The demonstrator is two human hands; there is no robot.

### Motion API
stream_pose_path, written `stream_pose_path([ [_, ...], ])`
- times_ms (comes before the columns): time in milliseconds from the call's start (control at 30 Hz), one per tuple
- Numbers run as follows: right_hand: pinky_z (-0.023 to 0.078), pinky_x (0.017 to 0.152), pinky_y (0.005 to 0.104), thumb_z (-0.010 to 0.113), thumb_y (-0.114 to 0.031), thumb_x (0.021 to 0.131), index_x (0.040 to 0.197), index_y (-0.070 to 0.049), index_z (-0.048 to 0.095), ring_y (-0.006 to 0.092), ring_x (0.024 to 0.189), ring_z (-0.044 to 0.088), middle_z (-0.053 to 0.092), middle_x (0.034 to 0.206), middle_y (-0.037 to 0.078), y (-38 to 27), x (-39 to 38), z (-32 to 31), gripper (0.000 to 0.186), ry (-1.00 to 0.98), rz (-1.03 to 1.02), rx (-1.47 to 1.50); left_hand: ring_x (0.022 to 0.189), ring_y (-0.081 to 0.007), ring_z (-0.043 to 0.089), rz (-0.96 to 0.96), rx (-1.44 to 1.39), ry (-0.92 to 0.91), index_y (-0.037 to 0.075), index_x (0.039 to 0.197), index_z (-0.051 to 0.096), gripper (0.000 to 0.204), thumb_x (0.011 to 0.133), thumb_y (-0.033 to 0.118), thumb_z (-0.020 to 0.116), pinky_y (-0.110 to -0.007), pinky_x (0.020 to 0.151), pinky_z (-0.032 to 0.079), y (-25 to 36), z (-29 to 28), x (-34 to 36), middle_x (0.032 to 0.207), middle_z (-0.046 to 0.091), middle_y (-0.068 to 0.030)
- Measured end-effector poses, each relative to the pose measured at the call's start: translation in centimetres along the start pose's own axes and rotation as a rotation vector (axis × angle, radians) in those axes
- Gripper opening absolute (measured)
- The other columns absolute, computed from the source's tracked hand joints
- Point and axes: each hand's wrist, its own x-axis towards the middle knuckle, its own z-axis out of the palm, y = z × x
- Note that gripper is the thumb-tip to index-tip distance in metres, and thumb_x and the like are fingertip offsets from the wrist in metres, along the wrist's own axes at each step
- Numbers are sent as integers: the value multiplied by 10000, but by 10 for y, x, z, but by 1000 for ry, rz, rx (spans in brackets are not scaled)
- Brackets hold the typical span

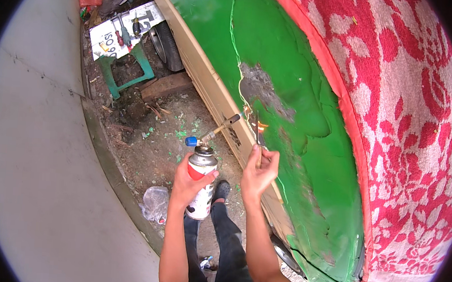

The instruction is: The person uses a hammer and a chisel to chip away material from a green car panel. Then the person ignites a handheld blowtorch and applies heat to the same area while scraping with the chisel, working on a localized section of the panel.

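Note:
My left hand is wrapped round a gas canister, held upright. A torch head with a blue knob sits on top, its nozzle tip close to the green vehicle panel. Pinched in my right hand is a thin, dark scraper-like tool, its tip at the panel by the nozzle. A small orange flame shows beside the blade. Grey bare patches mark the green paint, and a pale ragged edge runs along it above the beige lower strip.
A red and white floral towel drapes over the vehicle on the right. At the far left stand a green stool and a white board bearing several screwdrivers, near a wheel and wood block. A pale wall bounds the left.

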Motion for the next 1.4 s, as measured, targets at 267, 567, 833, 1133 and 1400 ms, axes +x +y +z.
stream_pose_path([
  [267,494,605,272,664,-49,949,914,12,478,104,699,633,687,780,120,5,-8,4,199,22,7,-46,817,-136,663,22,-4,12,14,1069,587,462,743,166,876,-311,753,539,-8,1,-2,931,704,-78],
  [567,463,602,224,650,-31,961,889,-7,470,74,697,580,641,786,73,-9,-9,5,195,42,5,-28,840,-124,660,54,-20,-35,17,1088,587,467,743,141,876,-302,751,545,5,0,0,961,705,-74],
  [833,471,604,235,664,-37,948,884,-4,465,89,710,593,630,756,79,-6,-11,5,212,63,-8,-41,819,-133,666,81,10,-32,13,1084,588,461,751,164,869,-307,741,548,2,-5,7,947,707,-76],
  [1133,468,589,268,680,-51,939,898,-15,502,91,666,574,645,759,59,-16,-6,1,186,51,-80,-54,821,-138,666,54,17,16,-6,1127,573,514,745,162,873,-308,743,545,-1,-12,-1,952,705,-85],
  [1400,475,615,277,705,-78,925,887,13,511,106,701,596,642,749,92,-10,-27,7,218,-138,18,-303,840,-150,651,22,-15,187,5,1189,555,557,747,135,867,-301,762,533,-12,-38,-42,969,680,-76],
])
